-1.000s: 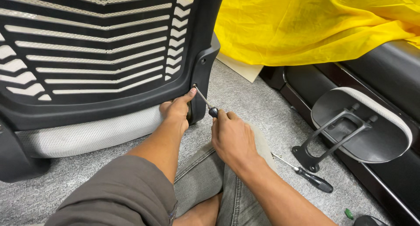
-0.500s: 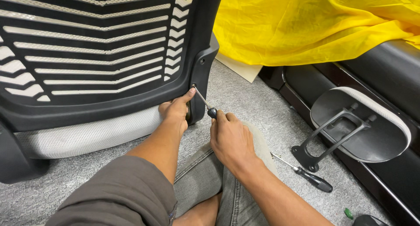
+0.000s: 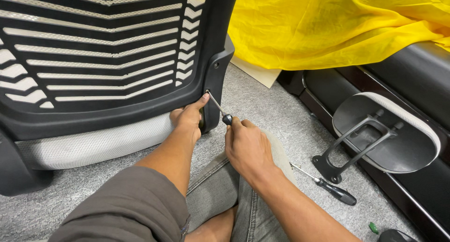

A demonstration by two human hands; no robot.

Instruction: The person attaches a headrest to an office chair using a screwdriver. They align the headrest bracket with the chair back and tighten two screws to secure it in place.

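From the head view, my right hand (image 3: 247,147) is closed around the dark handle of a screwdriver (image 3: 220,111), its thin metal shaft angled up and left so the tip meets the black frame of the chair back (image 3: 140,106) at its lower right corner. My left hand (image 3: 189,116) rests against that same corner — fingers curled on the frame's edge, thumb up beside the tip, holding nothing loose. The chair back lies on the grey carpet (image 3: 276,111). A second screwdriver (image 3: 328,186) lies on the carpet near my right forearm, just beside a headrest piece (image 3: 389,134) — yellow cloth (image 3: 328,26) is bunched beyond.
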